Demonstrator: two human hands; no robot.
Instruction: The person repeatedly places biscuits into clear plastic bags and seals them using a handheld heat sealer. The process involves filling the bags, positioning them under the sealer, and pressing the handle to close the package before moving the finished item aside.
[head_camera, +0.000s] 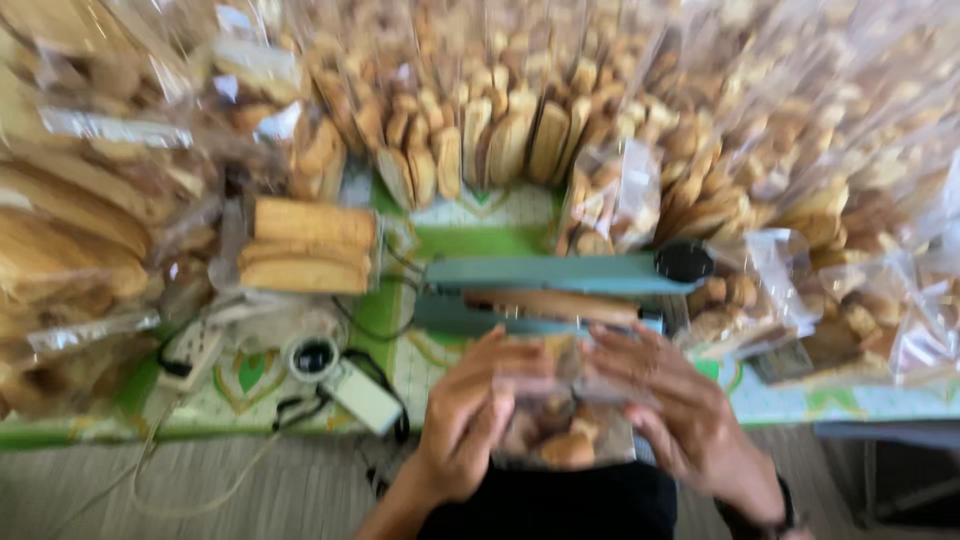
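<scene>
Head view: the left hand (465, 425) and right hand (680, 415) both grip a clear bag of biscuits (560, 425), held just before the teal heat sealer (560, 290). The bag is probably light, slippery and fragile; grip its edges. Clear packs of biscuits (310, 245) lie left; more are piled behind.

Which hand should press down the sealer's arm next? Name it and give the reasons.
Probably the right hand. It lies closer to the black knob at the raised end of the green sealer. The left hand grips the bag of biscuits from its side and could hold it alone.
</scene>
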